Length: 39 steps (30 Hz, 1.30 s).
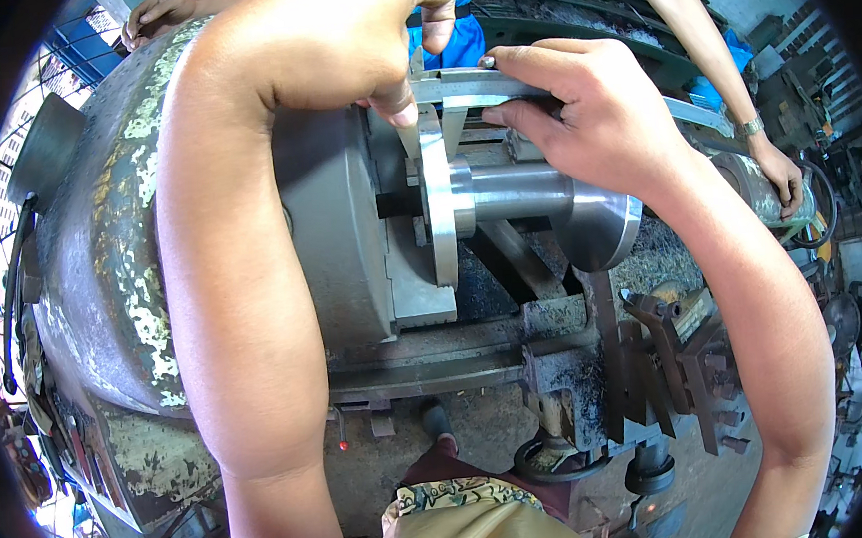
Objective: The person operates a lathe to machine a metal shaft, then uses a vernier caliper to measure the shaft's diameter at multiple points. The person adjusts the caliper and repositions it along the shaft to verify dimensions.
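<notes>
Far left, the worn, paint-flaked headstock (119, 241) of a lathe fills the frame edge, with the grey chuck (339, 235) bolted to its face. The person's left hand (335, 36) reaches over the chuck from above, fingers curled, its thumb and forefinger pinching the near end of a steel vernier caliper (468, 88). Directly below, the caliper's jaws straddle the thin bright flange (437, 199) of a turned metal workpiece (516, 191), which is clamped in the chuck and lies horizontal, widening again to a polished disc (603, 222) at its right end. The right hand (590, 108) closes on the caliper's beam from the right, thumb under and fingers over the slider, its wrist resting above the disc. Below the workpiece sit the lathe bed (495, 329) and the dark tool post (671, 337). Upper right, a co-worker's arm (710, 45) in a blue sleeve, wearing a wristwatch, rests a hand on a grimy cylindrical part.
</notes>
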Each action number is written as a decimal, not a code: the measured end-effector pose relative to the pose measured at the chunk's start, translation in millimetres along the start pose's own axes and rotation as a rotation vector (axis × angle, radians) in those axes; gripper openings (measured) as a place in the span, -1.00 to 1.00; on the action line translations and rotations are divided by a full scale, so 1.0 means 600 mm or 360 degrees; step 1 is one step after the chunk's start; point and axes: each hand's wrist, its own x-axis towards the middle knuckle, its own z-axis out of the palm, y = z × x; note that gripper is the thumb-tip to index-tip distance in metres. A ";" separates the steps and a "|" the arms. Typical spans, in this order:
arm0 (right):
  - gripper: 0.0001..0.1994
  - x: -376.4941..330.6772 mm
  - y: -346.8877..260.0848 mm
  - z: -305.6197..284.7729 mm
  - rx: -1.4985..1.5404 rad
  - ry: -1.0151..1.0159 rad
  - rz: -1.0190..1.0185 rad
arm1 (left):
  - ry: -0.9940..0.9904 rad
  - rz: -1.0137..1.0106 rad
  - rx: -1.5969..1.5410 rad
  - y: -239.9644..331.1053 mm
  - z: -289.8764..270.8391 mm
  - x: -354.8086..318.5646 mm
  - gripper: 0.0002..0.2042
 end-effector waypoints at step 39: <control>-0.76 0.003 0.007 0.005 0.0099 -0.0092 0.0138 | 0.0290 0.0155 -0.0024 -0.029 0.037 0.011 -0.47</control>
